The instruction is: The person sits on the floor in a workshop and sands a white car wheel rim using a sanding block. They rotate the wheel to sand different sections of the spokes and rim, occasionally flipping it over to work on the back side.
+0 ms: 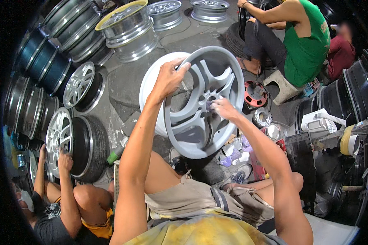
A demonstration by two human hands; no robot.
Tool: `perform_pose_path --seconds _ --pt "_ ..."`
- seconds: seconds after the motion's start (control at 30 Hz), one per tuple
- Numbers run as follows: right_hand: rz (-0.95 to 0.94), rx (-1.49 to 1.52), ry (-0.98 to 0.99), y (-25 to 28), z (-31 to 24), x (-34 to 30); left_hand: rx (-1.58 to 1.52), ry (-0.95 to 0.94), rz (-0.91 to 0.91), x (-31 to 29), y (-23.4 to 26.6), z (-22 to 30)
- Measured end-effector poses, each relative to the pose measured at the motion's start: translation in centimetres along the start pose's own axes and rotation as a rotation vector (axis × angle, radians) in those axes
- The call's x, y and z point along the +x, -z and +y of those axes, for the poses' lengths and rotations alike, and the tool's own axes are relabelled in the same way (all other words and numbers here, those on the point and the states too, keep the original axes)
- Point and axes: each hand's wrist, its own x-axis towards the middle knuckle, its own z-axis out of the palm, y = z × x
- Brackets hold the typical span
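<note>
A grey spoked car wheel rim (197, 119) stands tilted in front of me, above my knees. My left hand (170, 77) is closed over the upper left edge of this rim, its fingers curled round the lip. At the centre hub, the fingers of my right hand (225, 109) are bunched together against the metal. Pale dust covers its fingertips. A small dark purplish patch shows beside them, but whether it is a pad in my fingers or part of the hub I cannot tell. Behind the grey rim leans a white wheel rim (151, 87), partly hidden.
Stacked rims (43, 57) line the left, with a yellow-edged rim (126, 30) behind. Lower left, a co-worker's hands (64, 160) touch a silver rim; a person in green (306, 45) sits at upper right. Crumpled sheets (234, 155), a tin (272, 131) and a red-black disc (255, 94) lie right.
</note>
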Motion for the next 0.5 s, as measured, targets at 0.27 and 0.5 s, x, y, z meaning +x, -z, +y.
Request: perform_pose_path --seconds 0.27,0.5 --pt "0.638 0.230 -0.244 -2.4 -1.8 -6.8 0.016 -0.002 0.021 -0.3 1.1 -1.0" --pt "0.398 -0.587 0.365 -1.7 -3.9 -5.2 -0.006 0.016 -0.025 -0.2 0.7 -0.8"
